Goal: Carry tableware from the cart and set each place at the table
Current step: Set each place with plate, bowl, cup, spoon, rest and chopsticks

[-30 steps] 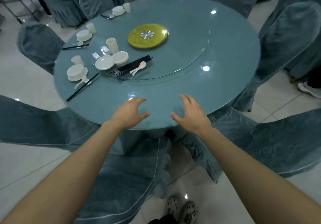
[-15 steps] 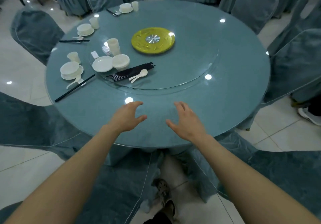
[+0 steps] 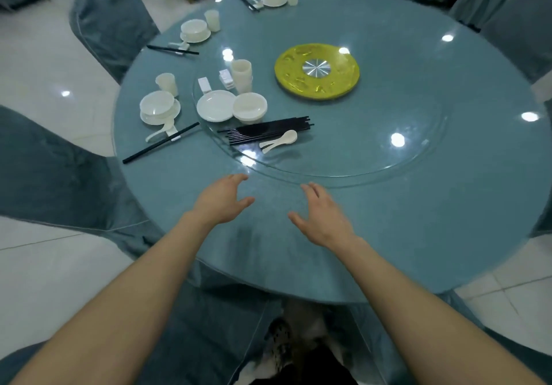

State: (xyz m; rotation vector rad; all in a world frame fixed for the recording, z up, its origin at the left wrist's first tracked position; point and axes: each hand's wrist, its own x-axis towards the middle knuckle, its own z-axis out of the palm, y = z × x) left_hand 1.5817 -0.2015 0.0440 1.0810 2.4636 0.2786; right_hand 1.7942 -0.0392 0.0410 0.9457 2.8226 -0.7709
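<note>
My left hand (image 3: 222, 200) and my right hand (image 3: 324, 217) hover open and empty over the near part of the round blue table (image 3: 418, 235). On the glass turntable (image 3: 373, 157) beyond them lie a white plate (image 3: 215, 105), stacked white bowls (image 3: 249, 107), stacked cups (image 3: 242, 75), a bundle of black chopsticks (image 3: 268, 130) and white spoons (image 3: 280, 141). Three places are laid along the left rim, the nearest with a bowl on a plate (image 3: 158, 106), a cup (image 3: 166, 84), a spoon and chopsticks (image 3: 161, 142).
A yellow disc (image 3: 317, 70) sits at the turntable's centre. Blue-covered chairs (image 3: 110, 23) ring the table, one directly below me (image 3: 209, 325). White tiled floor (image 3: 44, 64) lies to the left and right.
The table has come closer and lower in view as I moved in. Both hands now reach further over the tabletop, still empty.
</note>
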